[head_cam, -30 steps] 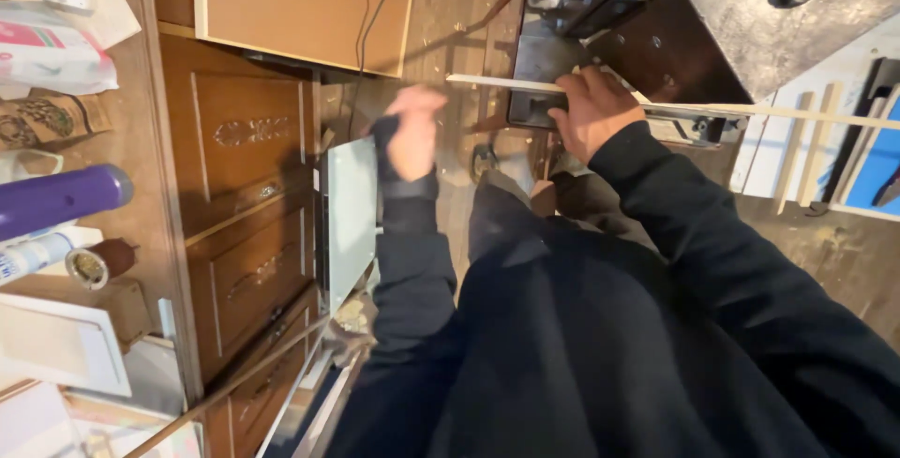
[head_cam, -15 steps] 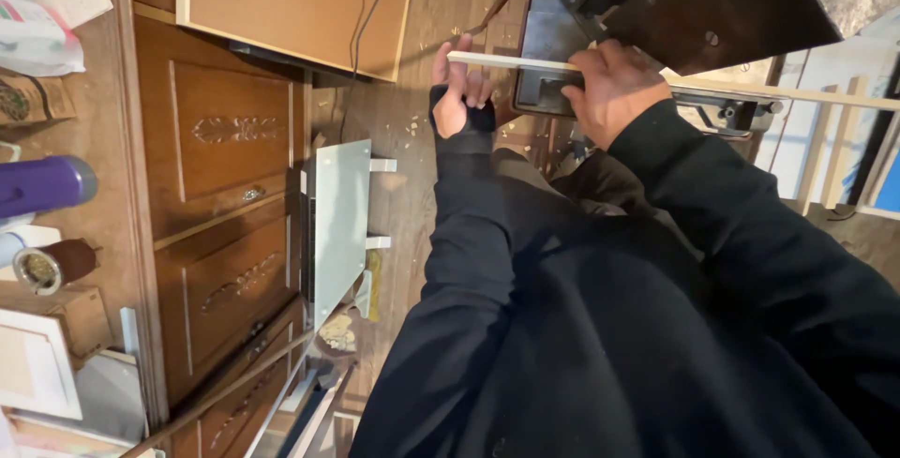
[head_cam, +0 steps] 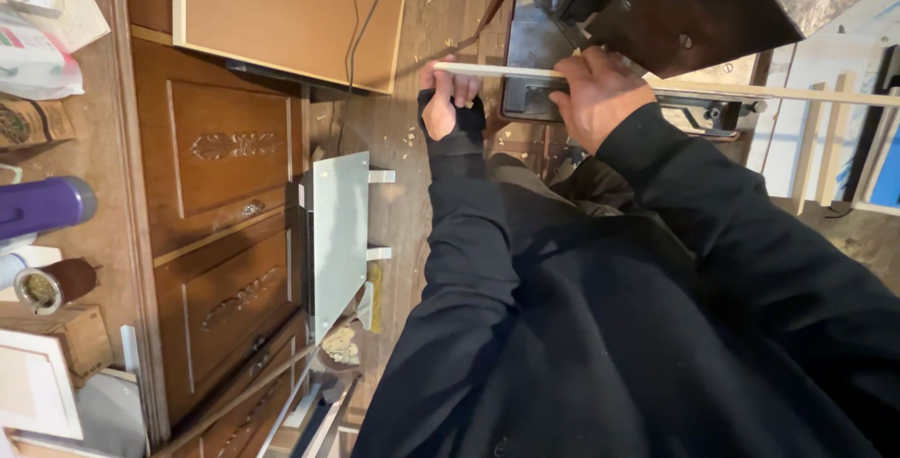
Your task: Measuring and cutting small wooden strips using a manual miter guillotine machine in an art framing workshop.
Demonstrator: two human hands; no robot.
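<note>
Since the earlier frames, both hands have settled on the thin wooden strip (head_cam: pixel 675 86) and the view has drawn closer. At far left, a purple bottle (head_cam: pixel 42 207) lies on the cabinet top above carved wooden drawers (head_cam: pixel 230 200); a grey panel (head_cam: pixel 337 238) leans beside them. Left hand (head_cam: pixel 448 102), in a black cuff, grips the strip's left end. Right hand (head_cam: pixel 598 92) clasps it just beside, against the dark machine (head_cam: pixel 675 3). The strip runs on rightward, well past the machine.
</note>
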